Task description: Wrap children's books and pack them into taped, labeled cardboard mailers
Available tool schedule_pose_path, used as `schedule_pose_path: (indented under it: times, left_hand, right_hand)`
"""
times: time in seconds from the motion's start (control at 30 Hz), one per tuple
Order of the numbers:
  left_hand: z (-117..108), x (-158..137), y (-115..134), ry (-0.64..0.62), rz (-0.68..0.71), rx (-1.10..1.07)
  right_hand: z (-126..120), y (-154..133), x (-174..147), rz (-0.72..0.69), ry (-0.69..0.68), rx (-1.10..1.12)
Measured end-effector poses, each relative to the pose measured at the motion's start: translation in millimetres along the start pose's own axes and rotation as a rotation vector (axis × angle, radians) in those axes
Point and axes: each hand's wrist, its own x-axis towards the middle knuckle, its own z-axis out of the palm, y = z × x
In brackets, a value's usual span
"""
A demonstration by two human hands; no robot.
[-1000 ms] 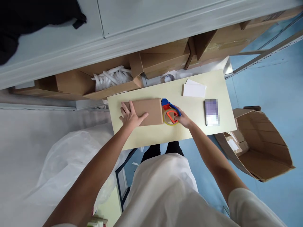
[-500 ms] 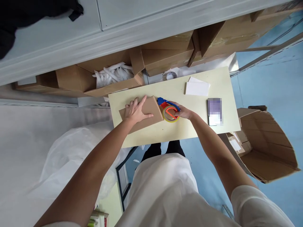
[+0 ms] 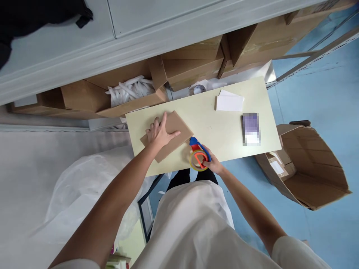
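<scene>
Under my left hand (image 3: 159, 133) lies a brown cardboard box (image 3: 177, 129), set at an angle on the left part of the pale table (image 3: 224, 130). The fingers of that hand are spread over its top, thumb pointing right. My right hand (image 3: 211, 161) is closed around a blue and red tape dispenser (image 3: 194, 142) loaded with a yellowish roll of tape (image 3: 191, 160). The dispenser is over the table's front edge, its blue head close to the box's right corner. Whether the head touches the box I cannot tell.
White cards (image 3: 230, 103) and a pixelated purple-and-white item (image 3: 251, 129) lie on the table's right part. Behind stand open cartons, one holding white strips (image 3: 130, 91), and a tape roll (image 3: 199, 89). A large open carton (image 3: 316, 168) is at right; white plastic sheeting (image 3: 84, 186) is at left.
My right hand has drawn the tape dispenser toward my body, from beside the box to the table's front edge. The box has turned somewhat under my left hand.
</scene>
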Motion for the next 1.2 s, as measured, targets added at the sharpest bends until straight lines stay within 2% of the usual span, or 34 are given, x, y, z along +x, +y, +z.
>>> schedule_pose_path:
  times: [0.1, 0.17, 0.23, 0.3, 0.37, 0.43, 0.53, 0.7, 0.8, 0.87, 0.97, 1.03, 1.1, 1.2]
  left_hand:
    - [6.2, -6.9, -2.6, -0.003, -0.133, -0.108]
    - [6.7, -13.0, -5.8, -0.050, -0.128, -0.165]
    - [2.6, -16.0, -8.7, -0.044, -0.074, -0.133]
    - [-5.0, -11.8, -10.0, 0.017, 0.019, -0.026]
    - [-13.1, 0.0, -9.6, 0.046, 0.157, 0.064]
    - [-18.2, 14.8, -8.5, 0.014, 0.282, 0.090]
    - [-19.2, 29.7, -7.3, -0.015, 0.324, 0.088]
    - [-18.6, 27.9, -5.3, -0.041, 0.275, 0.120]
    - [-20.0, 25.0, -4.6, -0.048, 0.259, 0.139]
    - [-20.3, 24.8, -4.5, -0.035, 0.261, 0.141]
    - [-20.0, 26.3, -3.6, -0.017, 0.272, 0.135]
    - [-18.8, 27.0, -2.2, -0.006, 0.262, 0.122]
    - [-15.6, 24.8, -1.9, 0.004, 0.200, 0.099]
    - [-5.7, 10.6, -8.6, 0.003, -0.002, 0.036]
  right_hand:
    - [-4.5, -28.5, 41.3, -0.002, 0.037, 0.002]
    - [-19.4, -51.3, 74.9, -0.034, 0.020, 0.028]
    - [-37.5, -72.3, 108.2, -0.081, -0.029, 0.050]
    - [-52.9, -87.9, 135.5, -0.064, -0.165, 0.049]
    - [-61.6, -96.7, 152.2, -0.022, -0.251, 0.021]
    - [-64.0, -99.7, 157.7, -0.001, -0.276, -0.001]
    - [-62.9, -98.7, 152.3, -0.015, -0.265, -0.009]
    - [-68.0, -89.8, 122.7, -0.034, -0.202, -0.007]
    - [-69.6, -69.6, 81.2, -0.031, -0.197, 0.037]
    - [-65.6, -48.1, 44.2, 0.023, -0.219, 0.075]
    - [-50.6, -13.7, -7.1, 0.115, -0.159, 0.113]
    - [-37.2, 1.6, -26.5, 0.120, -0.131, 0.136]
    - [-25.6, 5.3, -30.0, 0.093, -0.078, 0.123]
    - [-20.0, -12.0, -8.1, 0.047, 0.065, 0.043]
